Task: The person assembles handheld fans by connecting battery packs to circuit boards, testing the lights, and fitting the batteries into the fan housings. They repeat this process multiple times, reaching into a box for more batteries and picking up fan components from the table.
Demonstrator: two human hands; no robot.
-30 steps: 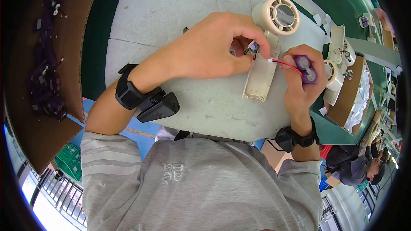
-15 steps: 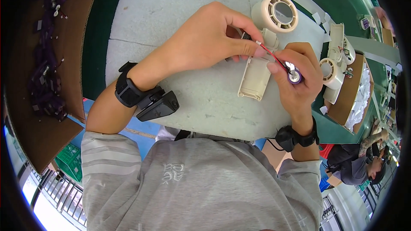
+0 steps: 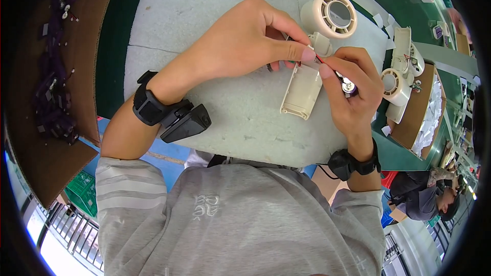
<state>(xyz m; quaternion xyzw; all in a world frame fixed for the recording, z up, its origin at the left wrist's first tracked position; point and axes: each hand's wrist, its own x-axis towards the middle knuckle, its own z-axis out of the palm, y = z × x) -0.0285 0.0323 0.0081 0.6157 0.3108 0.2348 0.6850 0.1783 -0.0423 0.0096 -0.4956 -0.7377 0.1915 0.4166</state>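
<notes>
A cream handheld fan lies on the foam pad, its round fan head (image 3: 335, 14) at the far end and its hollow handle shell (image 3: 303, 92) reaching toward me. My left hand (image 3: 261, 43) is closed above the joint of head and handle, thumb and forefinger pinching the connector end of a red and black lead. My right hand (image 3: 358, 82) curls round a purple cylindrical battery (image 3: 350, 88) with a silvery end. Its thumb and forefinger also press on the red lead (image 3: 319, 59) between the hands. The connector is mostly hidden by my fingertips.
White foam pad (image 3: 215, 117) covers the bench before me. On the left stands a cardboard box (image 3: 87, 71) of purple battery packs (image 3: 56, 92). To the right are another open fan (image 3: 396, 84) and a carton with white pieces (image 3: 432, 115). A co-worker (image 3: 424, 194) sits farther right.
Both hands have drawn closer together, and less of the red lead shows between them. My right fingers have moved up toward the connector, covering more of the battery. The handle shell has shifted slightly left.
</notes>
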